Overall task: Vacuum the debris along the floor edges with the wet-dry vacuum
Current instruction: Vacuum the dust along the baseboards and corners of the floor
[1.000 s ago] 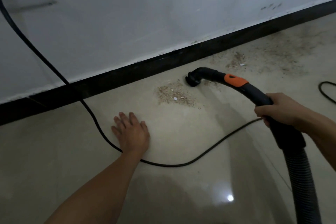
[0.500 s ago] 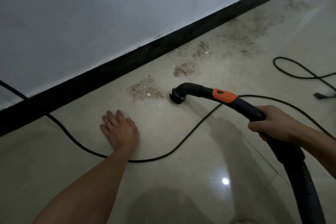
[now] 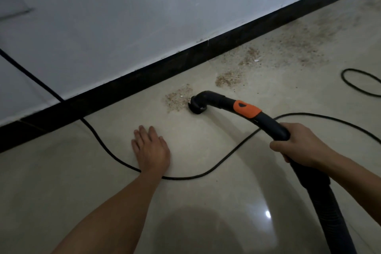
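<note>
My right hand [image 3: 303,145] grips the black vacuum handle [image 3: 270,123], which has an orange band [image 3: 246,109] and runs back into a ribbed hose [image 3: 329,216]. The black nozzle [image 3: 197,105] sits mouth-down on the beige floor, touching the right edge of a small brown debris patch [image 3: 177,98]. More debris lies further right along the wall: a small patch [image 3: 228,79] and a broad scatter [image 3: 296,47]. My left hand [image 3: 150,148] rests flat on the floor, fingers straight, left of and nearer than the nozzle.
A black baseboard [image 3: 185,57] runs diagonally under the white wall [image 3: 144,6]. A black power cord [image 3: 206,173] comes down the wall, loops across the floor under my left wrist and passes behind the handle. Another cord loop [image 3: 358,86] lies at the right edge.
The nozzle has slid left from beyond the small debris patch to its right edge. My left hand stays planted on the floor; the view has shifted.
</note>
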A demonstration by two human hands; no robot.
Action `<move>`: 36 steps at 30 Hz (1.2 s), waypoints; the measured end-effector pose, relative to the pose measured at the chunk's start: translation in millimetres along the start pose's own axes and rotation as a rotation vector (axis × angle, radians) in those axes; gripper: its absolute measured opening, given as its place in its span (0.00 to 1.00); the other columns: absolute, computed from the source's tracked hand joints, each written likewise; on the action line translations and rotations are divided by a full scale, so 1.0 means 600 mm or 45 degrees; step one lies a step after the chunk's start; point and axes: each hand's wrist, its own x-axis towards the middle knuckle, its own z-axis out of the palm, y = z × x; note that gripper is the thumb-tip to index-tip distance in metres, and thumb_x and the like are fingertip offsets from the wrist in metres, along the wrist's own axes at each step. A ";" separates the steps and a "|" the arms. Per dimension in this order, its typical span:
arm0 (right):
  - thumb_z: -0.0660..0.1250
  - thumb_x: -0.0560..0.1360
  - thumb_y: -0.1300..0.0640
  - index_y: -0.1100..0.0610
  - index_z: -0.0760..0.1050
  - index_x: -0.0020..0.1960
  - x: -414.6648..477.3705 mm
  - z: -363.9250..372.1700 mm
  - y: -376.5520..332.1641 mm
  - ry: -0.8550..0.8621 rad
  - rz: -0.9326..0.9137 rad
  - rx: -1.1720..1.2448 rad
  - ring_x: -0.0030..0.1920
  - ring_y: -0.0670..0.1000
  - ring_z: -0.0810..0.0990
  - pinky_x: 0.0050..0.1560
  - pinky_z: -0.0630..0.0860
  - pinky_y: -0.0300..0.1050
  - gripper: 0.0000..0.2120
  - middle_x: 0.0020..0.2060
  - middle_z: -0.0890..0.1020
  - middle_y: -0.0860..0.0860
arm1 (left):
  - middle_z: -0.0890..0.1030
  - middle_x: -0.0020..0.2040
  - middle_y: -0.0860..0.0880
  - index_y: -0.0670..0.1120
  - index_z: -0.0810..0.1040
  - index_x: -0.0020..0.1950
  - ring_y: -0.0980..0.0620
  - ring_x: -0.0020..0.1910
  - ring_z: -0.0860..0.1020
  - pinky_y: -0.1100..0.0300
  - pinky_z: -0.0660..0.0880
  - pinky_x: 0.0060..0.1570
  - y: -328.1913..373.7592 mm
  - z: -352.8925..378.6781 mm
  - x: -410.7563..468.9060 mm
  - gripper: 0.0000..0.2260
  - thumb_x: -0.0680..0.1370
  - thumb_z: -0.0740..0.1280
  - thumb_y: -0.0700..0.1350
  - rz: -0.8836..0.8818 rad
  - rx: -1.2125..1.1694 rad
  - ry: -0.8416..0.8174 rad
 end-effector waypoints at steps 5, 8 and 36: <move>0.72 0.69 0.60 0.54 0.75 0.43 0.025 0.017 -0.009 0.151 0.024 0.063 0.23 0.49 0.80 0.26 0.71 0.40 0.07 0.28 0.81 0.54 | 0.60 0.75 0.35 0.40 0.64 0.74 0.37 0.75 0.56 0.42 0.51 0.73 -0.008 0.007 0.002 0.22 0.81 0.56 0.47 0.017 0.010 0.014; 0.72 0.68 0.60 0.54 0.75 0.42 0.039 0.028 -0.020 0.047 -0.040 0.021 0.22 0.48 0.79 0.25 0.71 0.40 0.07 0.26 0.80 0.53 | 0.58 0.76 0.36 0.41 0.62 0.75 0.38 0.76 0.55 0.43 0.50 0.74 -0.013 0.011 0.000 0.23 0.82 0.55 0.48 0.046 0.016 0.025; 0.72 0.69 0.59 0.52 0.74 0.43 0.141 0.058 -0.122 -0.035 -0.224 -0.051 0.21 0.46 0.78 0.26 0.71 0.41 0.08 0.27 0.80 0.53 | 0.48 0.79 0.39 0.45 0.51 0.79 0.41 0.77 0.46 0.45 0.44 0.75 -0.017 0.018 0.003 0.25 0.82 0.46 0.51 0.039 0.107 -0.036</move>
